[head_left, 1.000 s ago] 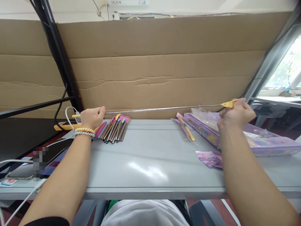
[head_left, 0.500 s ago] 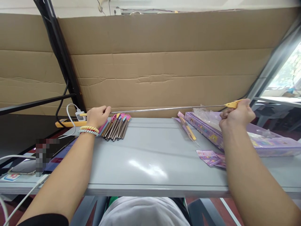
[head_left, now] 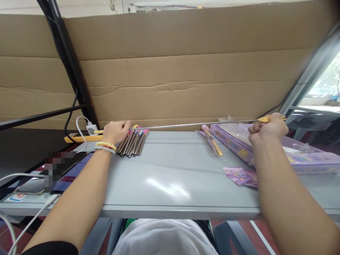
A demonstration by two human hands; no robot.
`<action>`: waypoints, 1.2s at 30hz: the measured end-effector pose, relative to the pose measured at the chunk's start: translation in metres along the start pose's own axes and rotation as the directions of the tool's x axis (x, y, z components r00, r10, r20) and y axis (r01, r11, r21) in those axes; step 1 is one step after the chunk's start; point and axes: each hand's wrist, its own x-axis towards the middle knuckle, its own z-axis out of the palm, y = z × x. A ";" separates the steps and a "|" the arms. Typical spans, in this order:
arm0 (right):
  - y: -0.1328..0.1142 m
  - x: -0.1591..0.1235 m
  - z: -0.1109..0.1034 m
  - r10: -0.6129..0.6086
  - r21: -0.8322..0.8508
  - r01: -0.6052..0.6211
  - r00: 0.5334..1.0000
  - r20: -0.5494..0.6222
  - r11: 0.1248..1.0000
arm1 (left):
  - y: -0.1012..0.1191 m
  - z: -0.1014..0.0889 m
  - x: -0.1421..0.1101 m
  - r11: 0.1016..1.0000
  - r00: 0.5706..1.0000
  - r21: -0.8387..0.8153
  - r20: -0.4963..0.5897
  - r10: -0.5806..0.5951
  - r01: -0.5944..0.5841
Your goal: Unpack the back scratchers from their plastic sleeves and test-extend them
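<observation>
A telescopic back scratcher [head_left: 186,125] is stretched out nearly level above the back of the table, its thin metal rod fully drawn. My left hand [head_left: 116,132] is closed around its yellow handle, whose end sticks out to the left. The yellow claw head is in the closed fingers of my right hand [head_left: 269,130], with its tips showing past the thumb. Below and beside my left hand lies a bundle of collapsed back scratchers [head_left: 132,144] with colourful claw heads, partly covered by that hand. A bagged yellow back scratcher [head_left: 214,144] lies to the right.
A long purple printed box [head_left: 231,143] with clear plastic bags in it lies under my right forearm. Purple cards [head_left: 237,176] are on the grey table [head_left: 170,170] before it. Phones [head_left: 70,173], white cables and a yellow power strip [head_left: 77,138] are at left. Cardboard [head_left: 170,71] stands behind.
My left hand has shifted to the right along with the handle, now covering part of the bundle. My right hand has moved slightly and more claw tips show. The view has tilted a little.
</observation>
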 end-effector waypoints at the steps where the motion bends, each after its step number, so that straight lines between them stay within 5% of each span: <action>1: -0.001 -0.001 0.000 0.015 0.009 -0.015 1.000 -0.010 1.000 | 0.000 0.001 0.000 1.000 1.000 -0.019 0.007 0.014 -0.014; 5: -0.001 -0.008 0.005 0.061 0.022 -0.062 0.998 0.033 0.998 | 0.008 0.004 -0.002 0.987 0.993 -0.119 0.037 0.113 -0.108; 9: 0.013 -0.030 0.018 0.083 -0.033 -0.077 0.976 0.201 0.996 | 0.043 0.003 -0.013 0.929 0.947 -0.256 0.107 0.301 -0.267; 15: 0.051 -0.073 0.033 0.162 -0.140 -0.107 0.863 0.479 0.984 | 0.110 0.000 -0.043 0.829 0.844 -0.347 0.156 0.513 -0.439; 19: 0.070 -0.099 0.032 0.247 -0.262 -0.094 0.722 0.646 0.960 | 0.120 0.004 -0.049 0.817 0.835 -0.374 0.165 0.525 -0.439; 25: 0.085 -0.141 0.029 0.414 -0.365 -0.196 0.399 0.818 0.910 | 0.129 0.005 -0.055 0.685 0.815 -0.590 0.078 0.575 -0.427; 27: 0.086 -0.147 0.030 0.416 -0.322 -0.281 0.400 0.817 0.904 | 0.138 0.004 -0.062 0.610 0.832 -0.713 0.067 0.551 -0.347; 31: 0.082 -0.142 0.032 0.368 -0.152 -0.426 0.487 0.792 0.892 | 0.151 0.006 -0.071 0.509 0.873 -0.853 0.155 0.462 -0.118; 36: 0.072 -0.137 0.033 0.355 -0.109 -0.492 0.441 0.824 0.864 | 0.149 0.009 -0.071 0.492 0.906 -0.871 0.194 0.377 -0.018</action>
